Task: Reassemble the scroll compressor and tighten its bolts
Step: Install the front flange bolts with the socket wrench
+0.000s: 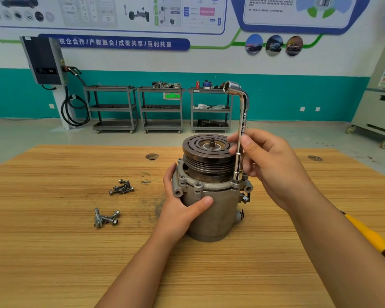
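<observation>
The grey scroll compressor (211,210) stands upright on the wooden table (76,252), its dark pulley (207,152) on top. My left hand (180,207) grips the housing from the left, thumb across the front. My right hand (269,163) holds the shaft of a chrome L-shaped socket wrench (241,127). The wrench stands vertical, its lower socket seated on the flange at the compressor's right side; whatever sits under the socket is hidden. Two loose heaps of bolts lie to the left: dark bolts (122,187) farther back, flanged silver bolts (106,218) nearer.
A yellow-handled tool (369,236) lies at the table's right edge, partly under my right forearm. Beyond the table stand three metal shelf carts (160,107), a wall charger with cable (45,61) and a wheeled cabinet (378,107) at the right.
</observation>
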Demonstrator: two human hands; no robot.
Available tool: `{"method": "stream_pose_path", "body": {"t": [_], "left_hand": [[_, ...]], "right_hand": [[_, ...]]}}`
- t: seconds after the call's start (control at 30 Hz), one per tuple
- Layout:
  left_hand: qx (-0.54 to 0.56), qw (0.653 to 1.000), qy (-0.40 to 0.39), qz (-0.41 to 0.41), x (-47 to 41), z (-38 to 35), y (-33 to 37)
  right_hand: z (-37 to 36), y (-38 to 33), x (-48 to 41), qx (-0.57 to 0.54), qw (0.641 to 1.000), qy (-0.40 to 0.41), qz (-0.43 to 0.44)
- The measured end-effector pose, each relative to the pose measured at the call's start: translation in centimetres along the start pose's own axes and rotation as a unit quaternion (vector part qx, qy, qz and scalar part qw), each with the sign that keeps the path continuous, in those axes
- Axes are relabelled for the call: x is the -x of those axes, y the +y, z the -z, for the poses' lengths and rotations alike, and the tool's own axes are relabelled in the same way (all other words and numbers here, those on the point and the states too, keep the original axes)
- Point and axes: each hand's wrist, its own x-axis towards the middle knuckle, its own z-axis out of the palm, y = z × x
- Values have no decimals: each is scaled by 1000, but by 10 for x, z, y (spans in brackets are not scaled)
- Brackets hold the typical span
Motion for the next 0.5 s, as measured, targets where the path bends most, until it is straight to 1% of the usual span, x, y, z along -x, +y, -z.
{"method": "stream_pose_path", "body": {"t": [0.23,0.5], "left_hand": [[12,1000,1,-1,1,-1,3],[15,1000,-2,2,1,-1,3]], "right_hand": [[-1,-1,5,-18,1000,15,20],[-1,1,4,-17,999,33,6]]}}
